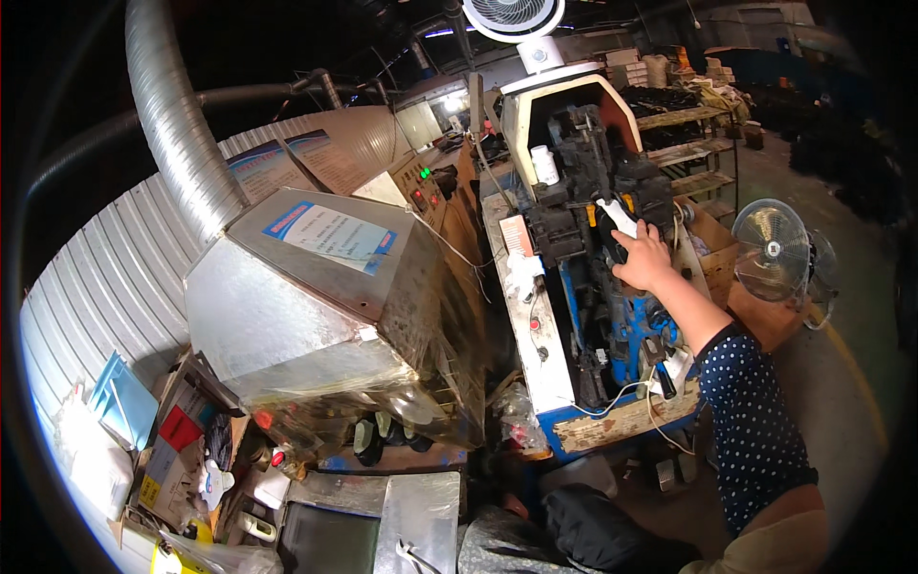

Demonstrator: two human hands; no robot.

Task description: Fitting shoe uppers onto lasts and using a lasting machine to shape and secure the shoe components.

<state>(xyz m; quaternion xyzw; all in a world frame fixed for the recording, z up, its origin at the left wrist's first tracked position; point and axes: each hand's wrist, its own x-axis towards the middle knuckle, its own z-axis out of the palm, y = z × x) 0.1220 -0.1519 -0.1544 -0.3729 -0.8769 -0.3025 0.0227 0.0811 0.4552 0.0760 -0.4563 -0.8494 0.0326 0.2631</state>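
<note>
My right hand (pixel 645 256) reaches into the middle of a blue-and-black machine (pixel 626 325), its fingers spread. The fingertips rest at or just beside a narrow white piece (pixel 618 218) that lies among the dark parts of the machine; its exact kind cannot be made out. Small yellow parts (pixel 591 214) flank this white piece. A dark blue sleeve with white dots (pixel 751 411) covers part of my right arm. My left hand does not show.
A white bottle (pixel 544 165) stands on the machine. To its right is a standing fan (pixel 771 249); another fan (pixel 516 11) tops the machine. A metal hood (pixel 287 287) with a duct (pixel 177 115) fills the left. Cables (pixel 612 407) hang over the front edge.
</note>
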